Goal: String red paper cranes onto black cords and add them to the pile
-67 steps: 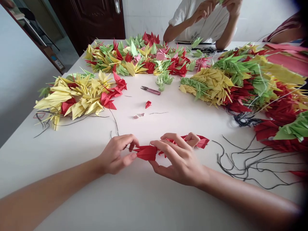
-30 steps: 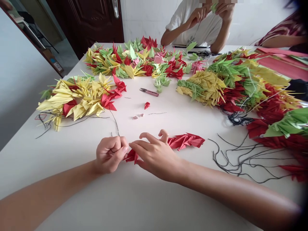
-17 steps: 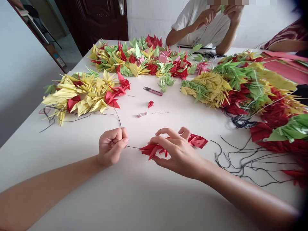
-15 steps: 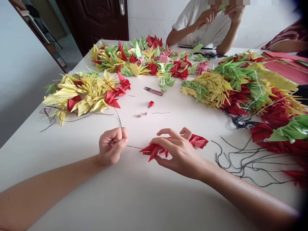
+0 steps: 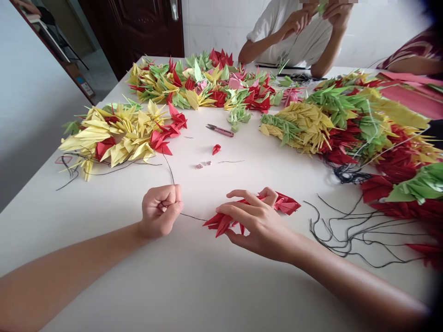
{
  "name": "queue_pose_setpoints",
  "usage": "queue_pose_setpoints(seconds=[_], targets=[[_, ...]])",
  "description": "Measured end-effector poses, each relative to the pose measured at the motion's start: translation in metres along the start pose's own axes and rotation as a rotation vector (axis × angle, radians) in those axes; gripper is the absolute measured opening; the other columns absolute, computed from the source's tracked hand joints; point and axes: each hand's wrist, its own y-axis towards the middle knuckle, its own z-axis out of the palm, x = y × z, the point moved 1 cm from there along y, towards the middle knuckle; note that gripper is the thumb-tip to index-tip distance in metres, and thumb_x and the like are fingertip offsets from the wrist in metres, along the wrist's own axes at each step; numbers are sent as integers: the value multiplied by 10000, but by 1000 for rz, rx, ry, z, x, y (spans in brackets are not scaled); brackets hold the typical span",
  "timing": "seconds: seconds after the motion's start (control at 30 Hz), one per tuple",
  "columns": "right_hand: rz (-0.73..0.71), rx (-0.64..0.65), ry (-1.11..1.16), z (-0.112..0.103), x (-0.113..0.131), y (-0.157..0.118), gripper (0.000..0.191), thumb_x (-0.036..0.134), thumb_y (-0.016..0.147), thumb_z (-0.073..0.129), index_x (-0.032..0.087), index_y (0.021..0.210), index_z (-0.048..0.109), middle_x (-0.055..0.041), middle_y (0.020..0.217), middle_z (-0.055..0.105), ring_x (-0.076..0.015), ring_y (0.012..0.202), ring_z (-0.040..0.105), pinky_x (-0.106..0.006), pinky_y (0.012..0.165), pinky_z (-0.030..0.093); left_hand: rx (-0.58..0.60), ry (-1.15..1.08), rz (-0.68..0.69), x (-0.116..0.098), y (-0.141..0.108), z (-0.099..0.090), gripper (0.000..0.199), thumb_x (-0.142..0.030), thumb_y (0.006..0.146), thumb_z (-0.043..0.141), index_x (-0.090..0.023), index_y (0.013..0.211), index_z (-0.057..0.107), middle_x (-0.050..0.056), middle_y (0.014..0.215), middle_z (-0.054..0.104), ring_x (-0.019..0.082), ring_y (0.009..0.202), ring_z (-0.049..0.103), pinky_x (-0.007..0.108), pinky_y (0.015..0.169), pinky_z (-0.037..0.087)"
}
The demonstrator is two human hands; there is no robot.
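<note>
Your left hand [image 5: 161, 210] is a fist closed on the thin black cord [image 5: 192, 216], which runs to the left end of the red folded-paper garland [image 5: 286, 203]. That garland lies under your right hand [image 5: 222, 221] at the smooth white table [image 5: 166, 281]: pointed left end out past index finger and thumb, right end showing beyond the outer finger. Right fingers are spread and arched over it (can't tell if they're pinching the paper). Writing: two small white tabs with red print [image 5: 199, 166] ahead of your hands, too small to read.
</note>
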Motion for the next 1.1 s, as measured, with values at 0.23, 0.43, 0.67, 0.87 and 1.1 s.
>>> queue_pose_setpoints(seconds=[0.23,0.43,0.67,0.87,1.1], targets=[[-25,128,10,1,-1,1,231,307,839,624,291,1069,622,-2,1056,722,-277,1182,478,-370,764,181,18,25,21,1,-1,-1,373,-5,729,481,-203,624,183,-62,546,189,79,479,210,237,426,157],[-38,134,67,-1,-5,2,214,363,801,660,299,1005,649,8,1035,725,-302,1202,448,-390,781,159,-6,26,28,0,1,-1,374,-32,755,489,-203,613,187,-64,534,188,83,472,214,235,419,170],[-104,175,39,-4,-6,5,207,392,827,614,310,1011,662,5,1048,712,-303,1201,419,-381,767,161,-5,23,28,2,0,1,373,-28,755,489,-204,614,191,-64,529,192,83,468,220,232,419,171],[-204,187,59,-5,-8,5,225,394,849,587,283,1029,665,-20,1041,707,-306,1191,406,-381,778,187,97,42,-101,-1,6,0,364,-46,723,496,-205,608,190,-61,534,219,77,471,215,226,416,179],[-224,92,22,0,-13,6,180,341,876,586,274,1032,646,5,1011,720,-279,1154,456,-375,764,168,686,305,-411,-6,9,8,304,-361,753,540,-182,546,407,-56,463,345,74,439,281,218,432,225]])
